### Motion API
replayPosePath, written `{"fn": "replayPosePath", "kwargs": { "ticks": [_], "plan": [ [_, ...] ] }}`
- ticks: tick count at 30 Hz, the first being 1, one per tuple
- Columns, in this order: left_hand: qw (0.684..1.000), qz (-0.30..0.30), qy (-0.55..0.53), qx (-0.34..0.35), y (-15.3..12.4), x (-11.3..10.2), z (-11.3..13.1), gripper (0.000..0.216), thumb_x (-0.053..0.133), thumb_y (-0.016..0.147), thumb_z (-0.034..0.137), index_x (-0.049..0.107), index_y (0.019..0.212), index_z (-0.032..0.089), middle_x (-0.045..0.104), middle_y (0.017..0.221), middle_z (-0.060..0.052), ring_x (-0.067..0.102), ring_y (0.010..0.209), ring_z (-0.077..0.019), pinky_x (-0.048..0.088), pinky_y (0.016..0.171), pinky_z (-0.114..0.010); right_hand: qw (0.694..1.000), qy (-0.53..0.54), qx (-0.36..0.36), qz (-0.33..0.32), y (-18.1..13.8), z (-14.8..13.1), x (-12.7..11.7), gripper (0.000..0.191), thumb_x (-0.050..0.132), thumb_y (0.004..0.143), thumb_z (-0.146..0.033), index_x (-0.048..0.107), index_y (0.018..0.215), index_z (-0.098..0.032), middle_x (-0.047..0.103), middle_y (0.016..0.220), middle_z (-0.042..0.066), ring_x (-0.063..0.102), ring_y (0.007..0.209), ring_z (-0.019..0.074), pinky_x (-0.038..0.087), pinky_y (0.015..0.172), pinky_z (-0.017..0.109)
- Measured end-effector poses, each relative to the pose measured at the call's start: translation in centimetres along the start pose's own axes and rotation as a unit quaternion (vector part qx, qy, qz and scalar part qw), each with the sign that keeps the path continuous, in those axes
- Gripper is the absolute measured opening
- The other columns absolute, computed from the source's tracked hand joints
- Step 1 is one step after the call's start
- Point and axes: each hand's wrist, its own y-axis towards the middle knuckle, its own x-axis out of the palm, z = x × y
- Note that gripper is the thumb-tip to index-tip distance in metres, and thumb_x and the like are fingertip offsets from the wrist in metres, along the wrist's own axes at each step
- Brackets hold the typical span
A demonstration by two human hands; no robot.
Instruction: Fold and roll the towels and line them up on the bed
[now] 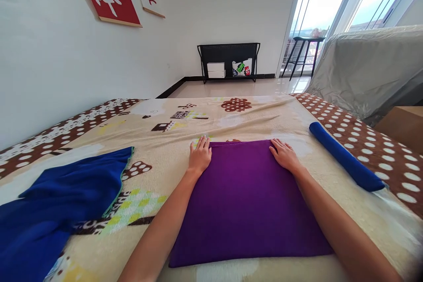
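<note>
Two far corners are taking all the contact: the left hand [200, 154] is resting palm down at one, and the right hand [284, 155] is resting palm down at the other. I am seeing both with their fingers stretched out rather than curled; whether either thumb is nipping the hem, I am unable to tell from this feed. Between them, the purple cloth [253, 202] is lying flat on the blanket [178, 141], its long near edge running nearly straight. A second edge is showing along the far side, so I am judging that it is already doubled over and mostly smoothed.

Farther out to the right, a blue roll [346, 157] is lying narrow and tidy; I am counting that piece as done. Out to the left, a blue cloth [82, 189] is sprawling loose and rumpled, its green-stitched edge facing the purple one, with no hand touching it. I am reckoning the work as partway along: one piece looking finished, one being squared up, and the loose blue one lying unfolded.
</note>
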Motion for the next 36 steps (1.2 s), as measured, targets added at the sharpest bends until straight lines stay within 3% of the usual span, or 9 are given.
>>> {"fn": "replayPosePath", "kwargs": {
  "ticks": [2, 4, 9, 12, 18, 23, 27, 32, 36],
  "plan": [
    [0.998, -0.007, -0.002, 0.063, -1.4, -1.3, 1.2, 0.053, 0.034, 0.1, 0.025, 0.036, 0.152, 0.018, 0.03, 0.162, -0.012, 0.024, 0.151, -0.0229, 0.013, 0.123, -0.05, 1.0, -0.007, -0.027, 0.012, -1.4, -1.5, -1.0, 0.054, 0.028, 0.102, -0.031, 0.041, 0.148, -0.007, 0.035, 0.157, 0.018, 0.026, 0.15, 0.027, 0.018, 0.123, 0.052],
    [0.991, -0.029, -0.01, 0.132, -3.3, -2.8, 2.8, 0.053, 0.04, 0.099, 0.029, 0.037, 0.152, 0.022, 0.03, 0.162, -0.007, 0.025, 0.151, -0.0202, 0.018, 0.122, -0.045, 0.996, -0.006, -0.084, 0.007, -3.6, -3.4, -2.1, 0.053, 0.031, 0.101, -0.028, 0.04, 0.15, -0.011, 0.03, 0.16, 0.013, 0.023, 0.151, 0.0235, 0.016, 0.125, 0.048],
    [0.951, -0.08, -0.037, 0.296, -9.3, -5.3, 7.1, 0.058, 0.041, 0.102, 0.038, 0.026, 0.156, 0.022, 0.023, 0.165, -0.006, 0.017, 0.153, -0.0204, 0.016, 0.122, -0.046, 0.949, 0.048, -0.289, -0.112, -11.1, -8.4, -3.7, 0.058, 0.036, 0.103, -0.044, 0.028, 0.156, -0.022, 0.025, 0.162, 0.004, 0.025, 0.15, 0.019, 0.03, 0.122, 0.042],
    [0.932, -0.116, -0.052, 0.34, -12.6, -5.4, 8.1, 0.06, 0.039, 0.103, 0.041, 0.021, 0.157, 0.022, 0.023, 0.164, -0.005, 0.018, 0.153, -0.0195, 0.019, 0.122, -0.044, 0.939, 0.054, -0.313, -0.128, -15.1, -9.9, -4.1, 0.06, 0.035, 0.104, -0.044, 0.021, 0.158, -0.024, 0.021, 0.163, 0.002, 0.022, 0.151, 0.0207, 0.029, 0.123, 0.045],
    [0.934, -0.131, -0.045, 0.33, -16.4, -5.5, 6.5, 0.061, 0.036, 0.104, 0.041, 0.014, 0.158, 0.025, 0.022, 0.165, -0.004, 0.022, 0.152, -0.0211, 0.023, 0.121, -0.046, 0.945, 0.02, -0.31, -0.1, -19.1, -9.3, -5.1, 0.058, 0.039, 0.103, -0.039, 0.021, 0.158, -0.03, 0.021, 0.163, -0.001, 0.026, 0.149, 0.02, 0.031, 0.122, 0.043],
    [0.944, -0.099, -0.007, 0.313, -19.3, -6.8, 4.5, 0.062, 0.04, 0.103, 0.04, 0.014, 0.158, 0.027, 0.023, 0.164, -0.002, 0.026, 0.151, -0.0201, 0.027, 0.12, -0.043, 0.953, 0.0, -0.3, -0.037, -21.4, -7.7, -5.0, 0.063, 0.047, 0.101, -0.035, 0.02, 0.158, -0.028, 0.025, 0.162, -0.001, 0.028, 0.149, 0.0175, 0.022, 0.125, 0.037],
    [0.954, -0.055, 0.046, 0.291, -21.6, -7.0, 3.7, 0.062, 0.044, 0.101, 0.033, 0.019, 0.157, 0.025, 0.028, 0.163, -0.003, 0.031, 0.149, -0.0205, 0.035, 0.116, -0.041, 0.957, 0.001, -0.29, 0.005, -22.9, -7.0, -5.0, 0.064, 0.051, 0.098, -0.028, 0.027, 0.156, -0.026, 0.03, 0.161, 0.0, 0.032, 0.147, 0.018, 0.025, 0.124, 0.035],
    [0.965, -0.001, 0.055, 0.257, -22.3, -6.9, 6.6, 0.065, 0.044, 0.093, 0.014, 0.029, 0.155, 0.018, 0.033, 0.161, -0.005, 0.031, 0.149, -0.0202, 0.038, 0.115, -0.039, 0.957, -0.003, -0.285, 0.058, -22.7, -10.0, -5.3, 0.057, 0.05, 0.095, -0.02, 0.04, 0.151, -0.019, 0.041, 0.155, 0.002, 0.041, 0.143, 0.0167, 0.04, 0.115, 0.033],
    [0.973, 0.004, 0.024, 0.229, -21.2, -5.9, 10.7, 0.065, 0.043, 0.09, 0.014, 0.03, 0.154, 0.012, 0.031, 0.161, -0.007, 0.03, 0.149, -0.0188, 0.036, 0.117, -0.036, 0.965, 0.009, -0.238, 0.112, -21.4, -14.3, -4.2, 0.049, 0.047, 0.095, -0.018, 0.049, 0.143, -0.014, 0.049, 0.149, 0.006, 0.046, 0.139, 0.0194, 0.044, 0.112, 0.037]
  ]
}}
